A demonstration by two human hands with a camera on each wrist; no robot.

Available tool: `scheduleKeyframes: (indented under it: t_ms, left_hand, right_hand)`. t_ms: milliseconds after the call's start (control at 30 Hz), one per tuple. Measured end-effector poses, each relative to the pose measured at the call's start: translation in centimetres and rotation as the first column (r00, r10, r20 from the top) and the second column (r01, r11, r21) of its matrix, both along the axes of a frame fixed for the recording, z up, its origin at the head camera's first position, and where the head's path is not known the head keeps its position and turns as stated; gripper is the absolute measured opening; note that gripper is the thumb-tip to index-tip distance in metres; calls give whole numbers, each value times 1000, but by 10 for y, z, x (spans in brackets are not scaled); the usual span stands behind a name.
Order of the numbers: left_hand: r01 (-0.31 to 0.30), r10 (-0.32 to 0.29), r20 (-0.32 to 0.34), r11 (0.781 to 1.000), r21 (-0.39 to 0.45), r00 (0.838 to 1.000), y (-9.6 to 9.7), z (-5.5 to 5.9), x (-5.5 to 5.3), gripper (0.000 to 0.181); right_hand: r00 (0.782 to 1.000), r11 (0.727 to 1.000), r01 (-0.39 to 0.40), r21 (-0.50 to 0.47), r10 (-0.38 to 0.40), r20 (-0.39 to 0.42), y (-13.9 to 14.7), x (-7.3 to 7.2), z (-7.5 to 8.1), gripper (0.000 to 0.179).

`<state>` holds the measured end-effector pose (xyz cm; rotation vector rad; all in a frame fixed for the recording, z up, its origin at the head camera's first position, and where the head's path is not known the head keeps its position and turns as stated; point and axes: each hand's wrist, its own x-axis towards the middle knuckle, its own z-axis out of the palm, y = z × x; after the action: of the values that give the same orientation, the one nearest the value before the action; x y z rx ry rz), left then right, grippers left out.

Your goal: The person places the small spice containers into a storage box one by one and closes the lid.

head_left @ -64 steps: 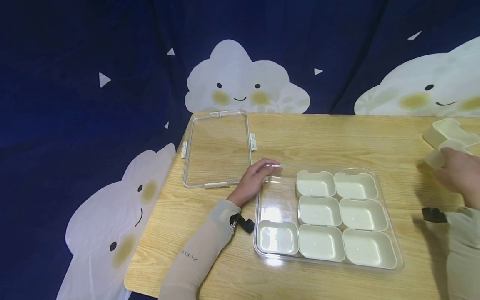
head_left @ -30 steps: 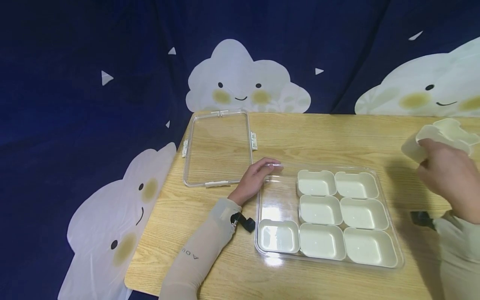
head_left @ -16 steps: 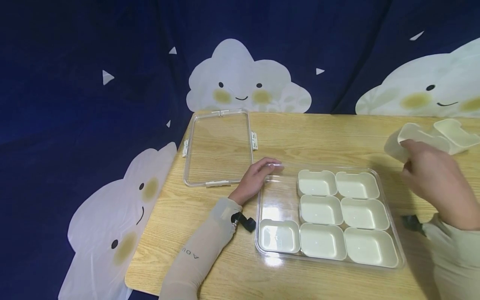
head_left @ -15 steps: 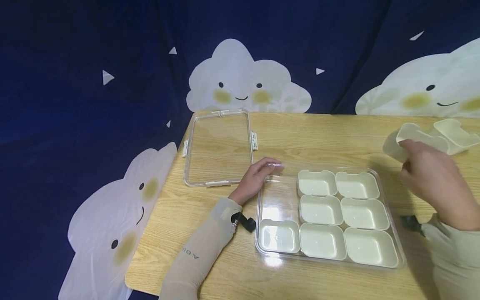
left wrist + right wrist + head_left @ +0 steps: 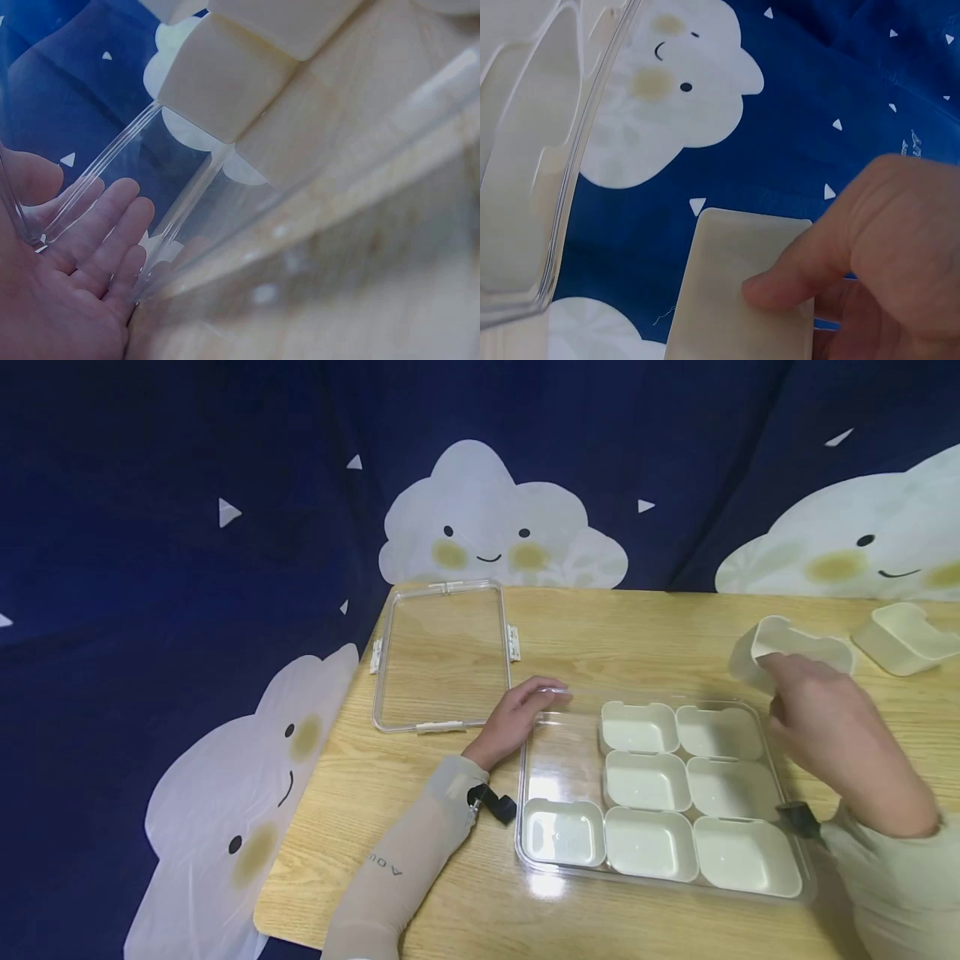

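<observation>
In the head view a clear plastic box (image 5: pixel 562 756) lies on the table, with several cream bins in its middle and right columns and one bin (image 5: pixel 564 833) at its near left. My left hand (image 5: pixel 517 718) holds the box at its far left corner, the rim between thumb and fingers. My right hand (image 5: pixel 832 727) grips another cream bin (image 5: pixel 810 647) by its near wall, raised just beyond the box's far right corner. In the right wrist view the thumb presses flat on that bin's (image 5: pixel 727 277) wall; the fingers behind it are mostly hidden.
A clear lid (image 5: pixel 384 668) with white clips lies at the far left of the wooden table (image 5: pixel 600 627). One more cream bin (image 5: pixel 903 639) stands at the far right. A dark blue cloud-print curtain (image 5: pixel 660 427) hangs behind and at the left.
From the far right, my right hand has carried the cream bin leftward toward the box, apart from the other loose bin. My left hand has kept its place on the corner.
</observation>
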<state>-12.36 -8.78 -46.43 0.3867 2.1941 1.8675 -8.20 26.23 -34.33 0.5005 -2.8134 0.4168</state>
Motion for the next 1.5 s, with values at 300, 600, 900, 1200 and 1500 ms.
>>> scheduleKeyframes:
  t_ms: [300,600,900,1200,1500]
  left_hand:
    - [-7,7,-6,1000,-14,1000,0,-1,0,34]
    - [-6,6,-8,1000,-20,1000,0,-1,-1,33]
    - [2,-2,-8,1000,-12,1000,0,-3,-2,33]
    - [9,-9,-15,1000,4,1000,0,-1,-1,33]
    - [14,-14,-20,1000,4,1000,0,-1,-2,34]
  right_hand:
    - [990,993,-112,22,114,-86,-18,6,-2,52]
    - [974,981,-192,3,191,-124,-44,14,-2,60]
    - [932,949,-307,70,315,-177,-74,18,-4,55]
    - [927,928,-348,134,362,-95,-97,23,-2,56]
    - [917,907,-391,155,398,-20,-113,26,-4,47]
